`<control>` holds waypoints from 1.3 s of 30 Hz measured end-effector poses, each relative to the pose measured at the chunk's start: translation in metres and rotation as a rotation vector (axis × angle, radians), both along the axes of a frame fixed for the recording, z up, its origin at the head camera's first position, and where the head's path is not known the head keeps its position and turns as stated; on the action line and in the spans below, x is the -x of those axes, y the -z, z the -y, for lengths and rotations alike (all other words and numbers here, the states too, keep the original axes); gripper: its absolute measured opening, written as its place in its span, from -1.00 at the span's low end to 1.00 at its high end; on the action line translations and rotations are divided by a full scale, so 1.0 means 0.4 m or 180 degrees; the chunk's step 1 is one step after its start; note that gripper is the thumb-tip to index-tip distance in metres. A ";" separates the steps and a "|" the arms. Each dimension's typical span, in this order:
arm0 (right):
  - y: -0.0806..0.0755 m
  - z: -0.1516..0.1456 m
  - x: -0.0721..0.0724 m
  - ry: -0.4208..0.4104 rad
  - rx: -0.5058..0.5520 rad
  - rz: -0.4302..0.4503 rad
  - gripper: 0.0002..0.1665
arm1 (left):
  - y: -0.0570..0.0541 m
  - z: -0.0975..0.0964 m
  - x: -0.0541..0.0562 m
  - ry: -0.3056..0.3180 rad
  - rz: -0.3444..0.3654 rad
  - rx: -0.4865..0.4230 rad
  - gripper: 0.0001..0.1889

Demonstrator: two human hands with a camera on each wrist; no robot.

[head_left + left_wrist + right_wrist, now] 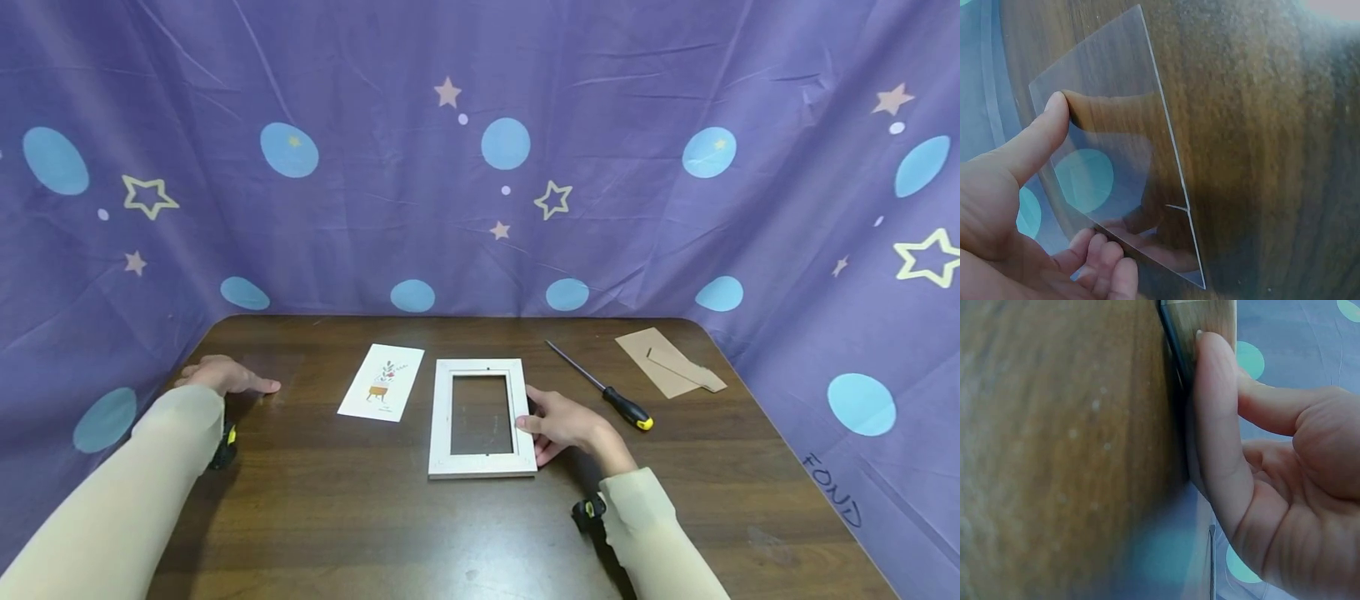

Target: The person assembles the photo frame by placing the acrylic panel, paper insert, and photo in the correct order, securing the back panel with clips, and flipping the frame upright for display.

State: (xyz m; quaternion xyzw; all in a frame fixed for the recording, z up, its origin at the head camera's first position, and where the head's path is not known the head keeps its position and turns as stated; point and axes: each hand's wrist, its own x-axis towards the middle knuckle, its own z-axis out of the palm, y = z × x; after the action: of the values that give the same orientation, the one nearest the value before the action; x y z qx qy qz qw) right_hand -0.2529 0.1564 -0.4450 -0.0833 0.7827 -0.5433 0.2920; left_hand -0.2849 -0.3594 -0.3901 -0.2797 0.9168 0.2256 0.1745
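Note:
At the left end of the table my left hand [216,375] is at a clear pane [1104,125]. In the left wrist view its thumb lies at the pane's edge, and the other fingers curl at the lower edge. A white picture frame [442,417] lies in the middle, its opening showing the table. My right hand [562,423] grips the frame's right side, thumb on top and fingers along the outer side. Between the hands lies a white card [405,379] printed with a potted plant.
A screwdriver [626,408] with a black and yellow handle lies right of the frame. Farther right is a brown backing board [651,354] with a brown strip-like piece [678,367] over it. A purple patterned curtain [480,250] surrounds the table's back and sides.

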 end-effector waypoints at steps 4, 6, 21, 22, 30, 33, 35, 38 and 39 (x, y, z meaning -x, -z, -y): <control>-0.001 -0.001 0.000 0.0005 -0.0010 0.0007 -0.14 | 0.005 0.007 0.009 0.0026 0.0053 -0.0150 0.45; -0.002 0.001 0.000 0.0003 -0.0010 0.0017 -0.14 | 0.018 0.018 0.019 0.0100 0.0059 -0.0224 0.42; -0.001 -0.001 0.001 -0.0005 -0.0027 -0.0021 -0.12 | 0.047 0.049 0.053 0.0246 0.0355 -0.0149 0.35; -0.001 -0.001 0.001 -0.0003 -0.0031 -0.0020 -0.12 | 0.044 0.047 0.051 0.0165 0.0326 -0.0095 0.38; -0.003 -0.004 0.000 0.0017 -0.0063 -0.0027 -0.13 | 0.037 0.042 0.048 0.0251 0.0172 -0.0022 0.34; -0.004 -0.003 -0.001 0.0000 -0.0050 -0.0036 -0.14 | 0.041 0.044 0.046 0.0318 0.0073 -0.0226 0.34; -0.005 -0.002 -0.001 -0.0012 -0.0042 -0.0035 -0.15 | 0.040 0.044 0.043 0.0299 0.0023 -0.0214 0.36; -0.005 -0.002 -0.001 -0.0014 -0.0040 -0.0030 -0.15 | 0.032 0.051 0.041 0.0443 -0.0050 -0.0154 0.31; -0.005 -0.002 -0.001 -0.0011 -0.0046 -0.0030 -0.15 | 0.028 0.054 0.039 0.0506 -0.0081 -0.0116 0.26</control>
State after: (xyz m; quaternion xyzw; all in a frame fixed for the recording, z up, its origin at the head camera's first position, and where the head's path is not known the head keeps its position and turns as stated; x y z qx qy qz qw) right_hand -0.2525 0.1572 -0.4432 -0.0851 0.7878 -0.5368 0.2898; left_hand -0.3007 -0.3809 -0.4011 -0.1999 0.9340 0.2312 0.1852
